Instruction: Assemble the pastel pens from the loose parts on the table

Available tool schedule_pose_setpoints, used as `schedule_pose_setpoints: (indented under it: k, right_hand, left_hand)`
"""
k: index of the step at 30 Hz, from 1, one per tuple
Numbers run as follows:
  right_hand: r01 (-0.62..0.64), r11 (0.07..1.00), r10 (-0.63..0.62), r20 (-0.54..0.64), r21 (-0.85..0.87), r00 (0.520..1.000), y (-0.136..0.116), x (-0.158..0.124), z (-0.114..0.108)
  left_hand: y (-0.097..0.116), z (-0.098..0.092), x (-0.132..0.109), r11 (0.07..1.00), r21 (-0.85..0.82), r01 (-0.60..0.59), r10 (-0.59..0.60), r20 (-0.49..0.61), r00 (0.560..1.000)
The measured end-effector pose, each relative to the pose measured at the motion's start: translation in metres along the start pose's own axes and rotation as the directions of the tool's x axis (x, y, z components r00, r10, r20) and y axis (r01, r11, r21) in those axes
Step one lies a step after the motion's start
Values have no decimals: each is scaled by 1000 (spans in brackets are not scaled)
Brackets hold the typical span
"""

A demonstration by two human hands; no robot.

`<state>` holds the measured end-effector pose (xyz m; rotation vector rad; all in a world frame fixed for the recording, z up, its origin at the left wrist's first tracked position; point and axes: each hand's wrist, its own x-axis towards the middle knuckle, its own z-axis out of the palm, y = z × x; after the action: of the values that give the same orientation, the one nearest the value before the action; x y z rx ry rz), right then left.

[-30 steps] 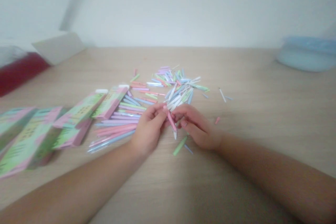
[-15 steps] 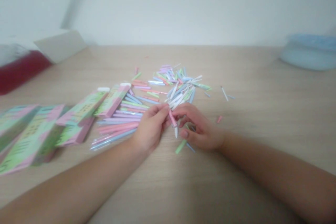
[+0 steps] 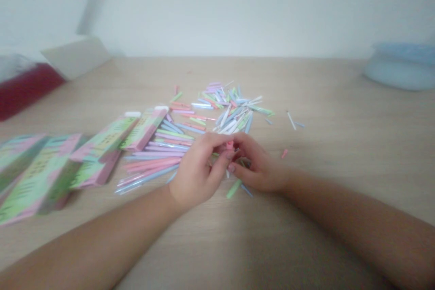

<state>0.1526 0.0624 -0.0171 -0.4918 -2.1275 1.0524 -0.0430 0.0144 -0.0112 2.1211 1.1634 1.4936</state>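
My left hand [image 3: 200, 170] and my right hand [image 3: 256, 165] meet at the middle of the table [image 3: 210, 244], fingers curled in and touching. A small pink piece [image 3: 230, 145] shows between them, held in the fingers of both. Just beyond the hands lies a loose pile of white, blue, green and pink sticks [image 3: 234, 118]. Purple, pink and blue sticks [image 3: 152, 163] lie side by side left of my left hand. Under my right hand's fingers, a green piece [image 3: 234, 189] rests on the table.
Several pink and green patterned boxes [image 3: 41, 181] stand at the left. Behind them are a dark red object [image 3: 30, 88] and a pale open flap [image 3: 78, 56]. A light blue item [image 3: 401, 68] sits at the far right. A small pink bit [image 3: 284, 153] lies right of the hands.
My left hand has shifted right and its fingers now arch over against my right hand. The pink piece, earlier seen lengthwise and tilted, now shows only a short end between the fingers.
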Motion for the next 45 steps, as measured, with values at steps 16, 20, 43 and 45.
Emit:
schedule_pose_setpoints:
  k: [16,20,43,45]
  right_hand:
    - [-168,986,161,-276,-1,947,3,3,-5]
    - [-156,978,100,-352,-137,931,-7,7,-14]
    - [-246,957,282,-283,155,917,-15,17,-28]
    - [-247,954,289,-299,169,910,-16,17,-29]
  left_hand:
    - [-2,8,1,898,-332,288,-331,-79,940]
    - [7,12,8,216,-799,561,-695,278,663]
    - [6,9,11,-285,-750,597,-660,605,445]
    - [7,8,11,-287,-748,598,-666,605,437]
